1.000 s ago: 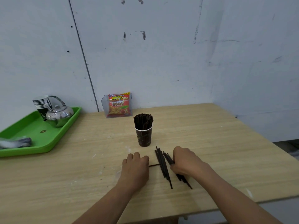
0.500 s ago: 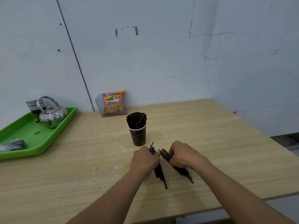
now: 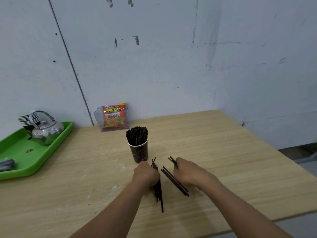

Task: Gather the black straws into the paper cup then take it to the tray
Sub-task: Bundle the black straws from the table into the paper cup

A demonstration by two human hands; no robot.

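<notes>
A dark brown paper cup (image 3: 139, 152) stands mid-table, packed with upright black straws (image 3: 136, 135). Just in front of it my left hand (image 3: 145, 175) is shut on a bundle of black straws (image 3: 159, 193) whose ends stick out above and below the fist. My right hand (image 3: 190, 173) is closed on a few more straws, their tips (image 3: 172, 160) poking out past the fingers. Two or three loose straws (image 3: 175, 182) lie on the wood between my hands. The green tray (image 3: 39, 157) sits at the table's left edge.
On the tray stand a steel kettle (image 3: 48, 130), a stack of paper cups (image 3: 27, 120) and a grey item (image 3: 6, 164) at its near end. A clear holder with a snack packet (image 3: 114, 117) stands against the wall. The table's front edge (image 3: 240, 226) runs close below my arms.
My left hand went from lying flat on the table to closing on a bundle of straws. The two hands then drew apart, leaving a few straws lying between them.
</notes>
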